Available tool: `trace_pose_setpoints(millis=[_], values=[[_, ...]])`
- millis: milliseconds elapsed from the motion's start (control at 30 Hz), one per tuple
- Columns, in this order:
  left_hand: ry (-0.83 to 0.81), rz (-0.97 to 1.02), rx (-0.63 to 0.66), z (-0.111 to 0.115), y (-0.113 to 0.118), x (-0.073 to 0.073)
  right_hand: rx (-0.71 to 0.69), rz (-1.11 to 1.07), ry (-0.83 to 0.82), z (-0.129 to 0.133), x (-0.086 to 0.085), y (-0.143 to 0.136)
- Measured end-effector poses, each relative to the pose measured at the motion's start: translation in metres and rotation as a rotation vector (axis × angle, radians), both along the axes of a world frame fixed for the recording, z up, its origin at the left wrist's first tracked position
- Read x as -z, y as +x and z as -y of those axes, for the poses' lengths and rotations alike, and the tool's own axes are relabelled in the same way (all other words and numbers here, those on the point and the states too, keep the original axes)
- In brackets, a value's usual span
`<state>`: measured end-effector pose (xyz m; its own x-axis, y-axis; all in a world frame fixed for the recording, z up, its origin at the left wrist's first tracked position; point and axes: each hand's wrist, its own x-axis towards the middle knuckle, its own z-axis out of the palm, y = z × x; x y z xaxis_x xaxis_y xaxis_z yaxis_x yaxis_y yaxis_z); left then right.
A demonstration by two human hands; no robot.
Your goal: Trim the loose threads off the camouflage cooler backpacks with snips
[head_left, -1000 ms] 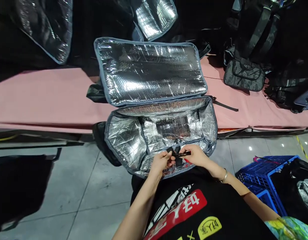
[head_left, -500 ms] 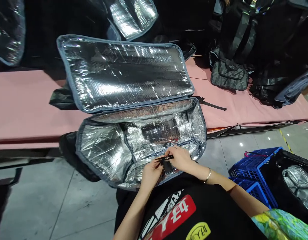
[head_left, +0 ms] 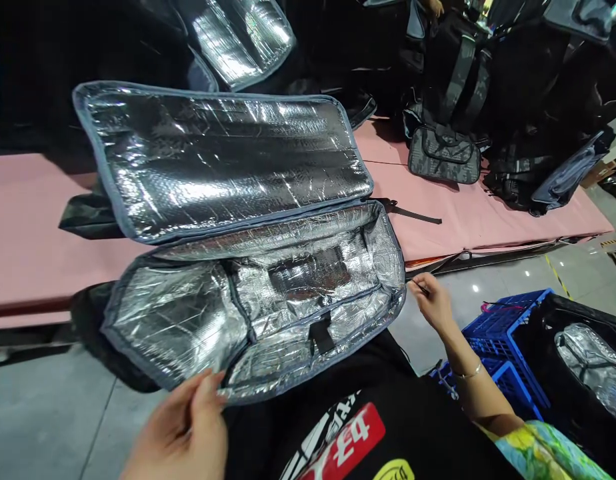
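Observation:
A large bag with silver foil lining (head_left: 308, 273) lies open, its foil-lined lid (head_left: 228, 160) folded back over the pink table. A short black strap (head_left: 321, 335) hangs inside its near wall. At the near left rim my left hand (head_left: 188, 420) has thumb and fingers pressed together; what they hold, if anything, is hidden. Past the bag's right end, my right hand (head_left: 432, 301) pinches a small thin dark object that I cannot make out.
The pink table (head_left: 438, 230) runs across the view. On it stand a camouflage pouch (head_left: 444, 157) and dark bags. Blue crates (head_left: 513, 320) and a black foil-lined bag (head_left: 588, 360) are on the floor at right.
My hands have moved apart from the bag's near wall, the left one to the lower left, the right one beyond the right end. The view has shifted, with the bag now further left.

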<state>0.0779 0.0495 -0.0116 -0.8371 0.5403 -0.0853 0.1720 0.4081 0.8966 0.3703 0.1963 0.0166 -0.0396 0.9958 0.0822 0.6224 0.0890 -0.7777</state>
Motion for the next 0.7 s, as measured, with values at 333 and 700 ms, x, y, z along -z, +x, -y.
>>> trace_pose_setpoints(millis=[333, 700], values=[[-0.004, 0.288, -0.129, 0.005, -0.038, 0.010, -0.150, -0.191, -0.131, -0.017, 0.041, 0.013], [0.064, 0.322, -0.045, 0.011, -0.045, 0.016, -0.121, -0.177, -0.159, -0.015, 0.045, 0.018]])
